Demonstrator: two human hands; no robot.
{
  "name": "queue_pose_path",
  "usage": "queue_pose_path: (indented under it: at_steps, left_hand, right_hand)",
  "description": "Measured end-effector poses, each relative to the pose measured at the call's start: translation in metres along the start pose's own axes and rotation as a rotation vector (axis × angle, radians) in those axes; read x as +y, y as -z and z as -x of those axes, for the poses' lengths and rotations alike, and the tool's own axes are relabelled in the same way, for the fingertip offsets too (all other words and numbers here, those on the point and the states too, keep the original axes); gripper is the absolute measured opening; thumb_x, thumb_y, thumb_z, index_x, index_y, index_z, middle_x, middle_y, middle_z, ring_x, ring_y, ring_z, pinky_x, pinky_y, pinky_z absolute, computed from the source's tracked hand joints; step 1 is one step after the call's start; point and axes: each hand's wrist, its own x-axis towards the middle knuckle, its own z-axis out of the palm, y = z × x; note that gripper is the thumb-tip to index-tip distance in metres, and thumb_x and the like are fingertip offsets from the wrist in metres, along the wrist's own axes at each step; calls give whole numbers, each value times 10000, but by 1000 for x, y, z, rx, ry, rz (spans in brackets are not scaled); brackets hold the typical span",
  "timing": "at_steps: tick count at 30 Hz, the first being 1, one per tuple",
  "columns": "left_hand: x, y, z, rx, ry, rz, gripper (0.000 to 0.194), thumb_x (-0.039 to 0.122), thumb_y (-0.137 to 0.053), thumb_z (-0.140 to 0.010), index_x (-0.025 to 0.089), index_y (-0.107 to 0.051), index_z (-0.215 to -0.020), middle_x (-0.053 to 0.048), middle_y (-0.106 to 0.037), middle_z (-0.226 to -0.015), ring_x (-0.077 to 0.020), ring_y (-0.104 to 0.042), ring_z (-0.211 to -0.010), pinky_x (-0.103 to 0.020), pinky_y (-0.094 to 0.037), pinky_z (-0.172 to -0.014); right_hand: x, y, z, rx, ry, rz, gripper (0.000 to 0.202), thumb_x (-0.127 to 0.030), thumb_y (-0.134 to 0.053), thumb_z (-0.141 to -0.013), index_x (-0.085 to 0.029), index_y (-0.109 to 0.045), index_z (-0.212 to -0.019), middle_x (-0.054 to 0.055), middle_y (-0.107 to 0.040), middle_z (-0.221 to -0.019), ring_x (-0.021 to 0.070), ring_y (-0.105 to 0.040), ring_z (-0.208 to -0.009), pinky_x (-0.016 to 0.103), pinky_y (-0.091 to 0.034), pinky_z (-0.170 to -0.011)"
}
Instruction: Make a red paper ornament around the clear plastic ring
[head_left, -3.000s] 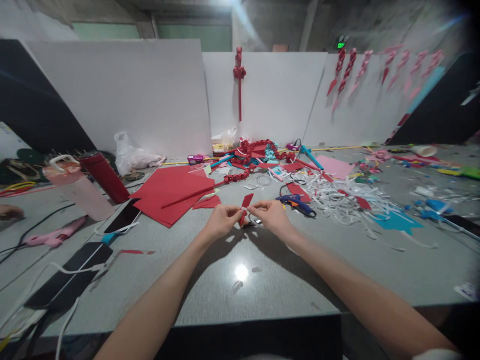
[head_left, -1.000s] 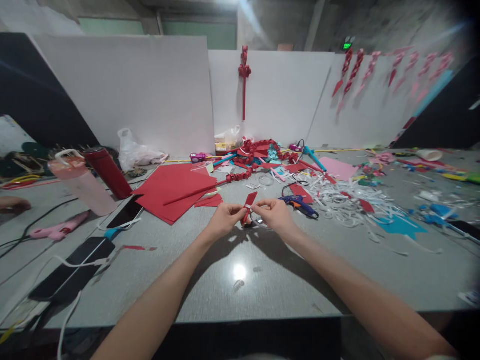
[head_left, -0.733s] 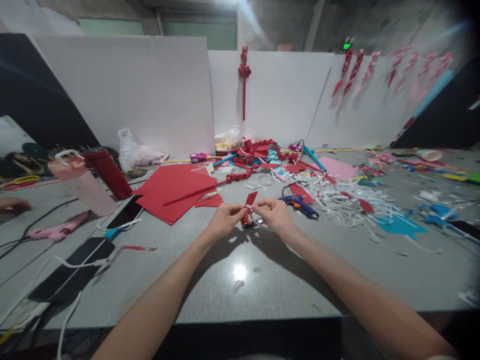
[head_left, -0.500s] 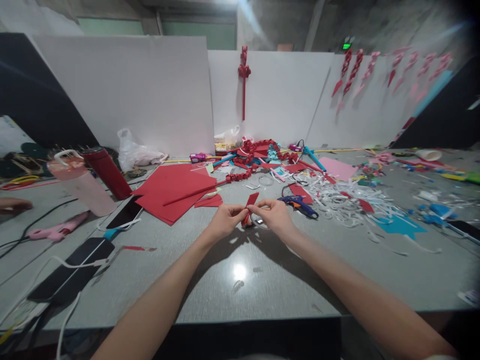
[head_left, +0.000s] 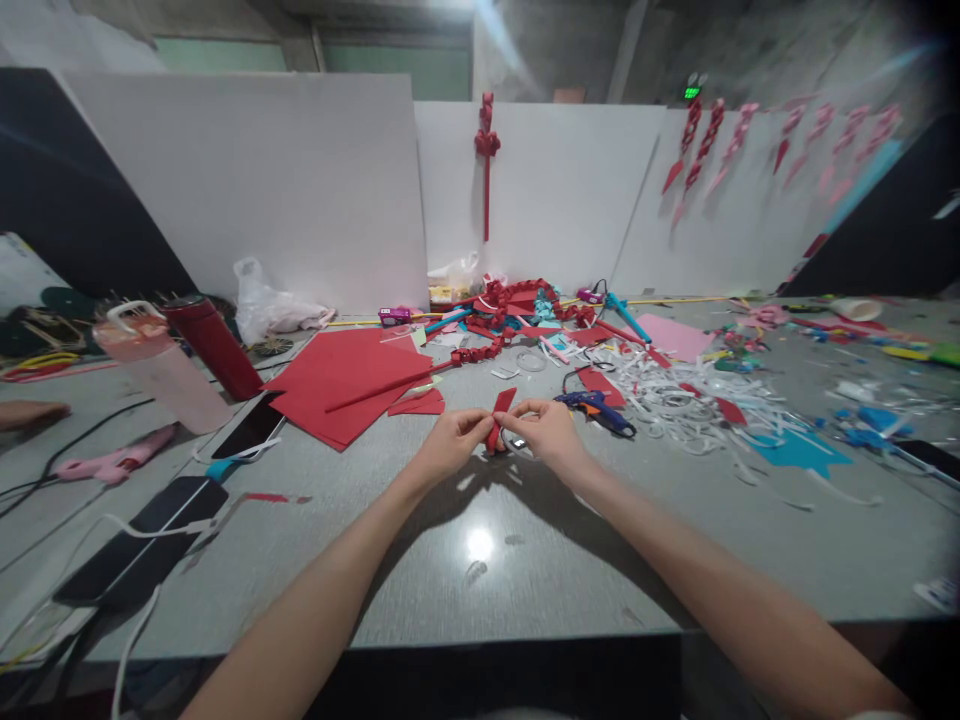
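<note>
The red strip (head_left: 505,401) is pinched by the left hand (head_left: 451,441) and right hand (head_left: 551,433); the white band seen across it earlier is hidden.

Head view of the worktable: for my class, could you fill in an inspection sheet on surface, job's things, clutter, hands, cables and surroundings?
Surface: grey table, bright reflection, small dark smudges.
Job's things: red paper piece, tilted, between the hands.
Clutter: white strips in a loose heap; blue glue gun beside them; red sheets overlapping at left.
Hands: left hand pinches the red paper piece; right hand has fingertips at it, exact grip unclear.
Cables: white cable crosses a dark flat device.
Surroundings: white panels behind; hanging red ornament; another person's hand at the left edge.
</note>
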Motion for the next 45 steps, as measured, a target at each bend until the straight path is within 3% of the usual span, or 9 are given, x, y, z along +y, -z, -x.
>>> queue_pose_path:
  at_steps: [9,12,18,26,32,38,45]
  left_hand:
    - [-6,-2,-1,86,-1,-33,568,613,-554,-1034,167,-702,-715,-66,-743,-735,-188,-671,-715,-304,-500,-752]
    - [-5,-3,-1,162,-3,-56,562,623,-558,-1029,171,-704,-729,-63,-745,-729,-179,-653,-677,-298,-486,-709]
    - [-5,-7,-1,305,-13,-68,543,603,-572,-1024,185,-644,-686,-70,-763,-751,-181,-666,-685,-300,-502,-716]
    - [-4,-12,0,373,-5,-97,505,565,-547,-1042,188,-630,-716,-59,-766,-777,-177,-678,-710,-288,-482,-720]
    - [-3,-14,-1,359,-11,-28,515,605,-566,-1020,187,-630,-726,-53,-741,-758,-178,-663,-705,-292,-489,-726]
    - [-1,-10,-1,301,-19,20,553,658,-576,-1011,175,-674,-758,-47,-704,-730,-167,-609,-672,-302,-487,-713]
    - [-6,-6,-3,158,34,197,575,709,-643,-955,174,-654,-744,-29,-634,-665,-140,-543,-607,-292,-459,-645]
  right_hand:
    - [8,-5,0,-35,19,-25,580,-714,-862,-688,-165,-695,-765,-45,-528,-481,78,-343,-407,222,-233,-408]
    - [10,-5,-1,-50,32,-67,552,-690,-842,-736,-158,-732,-833,-49,-526,-494,80,-342,-408,224,-248,-405]
    - [5,-6,0,-54,22,-151,621,-696,-847,-717,-122,-792,-948,-60,-491,-511,81,-325,-427,238,-216,-422]
    - [8,-11,1,-45,64,-229,569,-643,-827,-789,-129,-757,-1024,-80,-478,-488,86,-339,-431,229,-237,-436]
    - [12,-14,2,-59,86,-232,553,-654,-801,-819,-150,-719,-1031,-86,-478,-478,90,-343,-419,230,-245,-438]
    - [10,-9,-1,-71,85,-207,653,-606,-822,-802,-149,-700,-1252,-124,-398,-470,84,-272,-409,238,-202,-437]
    - [2,-5,2,-160,82,-230,585,-637,-821,-762,-130,-751,-1046,-101,-388,-500,69,-248,-442,249,-191,-465]
